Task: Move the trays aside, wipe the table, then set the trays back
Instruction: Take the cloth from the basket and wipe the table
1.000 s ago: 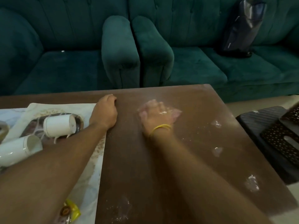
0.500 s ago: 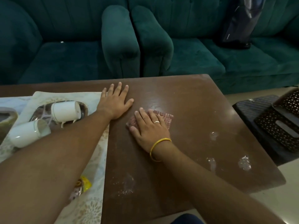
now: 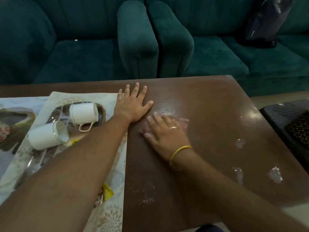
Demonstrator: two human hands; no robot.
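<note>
My right hand [image 3: 164, 131] presses flat on a pinkish cloth [image 3: 184, 123] in the middle of the brown table [image 3: 209, 104]; the cloth shows only at the fingertips and edges. My left hand [image 3: 133, 104] lies open, palm down, on the table just left of it, at the edge of a patterned mat [image 3: 110, 213]. On the mat a shiny tray [image 3: 100, 114] carries two white cups [image 3: 83, 113] lying on their sides. A second tray [image 3: 15, 118] shows at the far left. White smears [image 3: 275, 174] mark the table's right side.
Green sofas [image 3: 137, 39] stand right behind the table, with a dark bag [image 3: 265, 22] on the right seat. A dark perforated crate [image 3: 291, 124] sits to the right of the table. A yellow wrapper [image 3: 107, 192] lies on the mat under my left forearm.
My right hand has slid the cloth back and forth across the table's middle. My left hand went from a fist to flat, spread fingers. The view has shifted slightly.
</note>
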